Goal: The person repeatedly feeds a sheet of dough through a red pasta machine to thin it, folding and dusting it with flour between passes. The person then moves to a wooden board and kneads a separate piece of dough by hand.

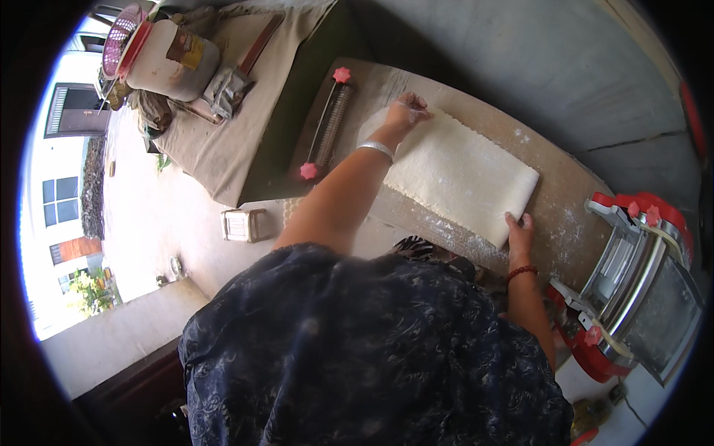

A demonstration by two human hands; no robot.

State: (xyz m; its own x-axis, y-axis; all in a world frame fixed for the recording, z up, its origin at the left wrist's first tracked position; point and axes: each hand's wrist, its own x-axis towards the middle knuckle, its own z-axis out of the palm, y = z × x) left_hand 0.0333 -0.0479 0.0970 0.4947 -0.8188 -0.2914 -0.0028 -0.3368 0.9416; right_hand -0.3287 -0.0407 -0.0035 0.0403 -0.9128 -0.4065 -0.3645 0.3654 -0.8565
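A wide sheet of pale dough [460,173], folded over at its right end, lies on a flour-dusted wooden board [563,223]. My left hand [410,110], floury and with a silvery bangle at the wrist, has its fingers curled at the sheet's upper left edge; whether they pinch the dough is hard to see. With thumb and fingers my right hand [520,226], a red bead bracelet below it, grips the lower corner of the folded end.
A red and metal dough roller machine [636,284] stands at the board's right end. A cutter roller with pink knobs [328,125] lies at the left. Beyond are a cloth-covered surface [223,161], a red-rimmed plastic jar [173,61] and a small stool [242,225].
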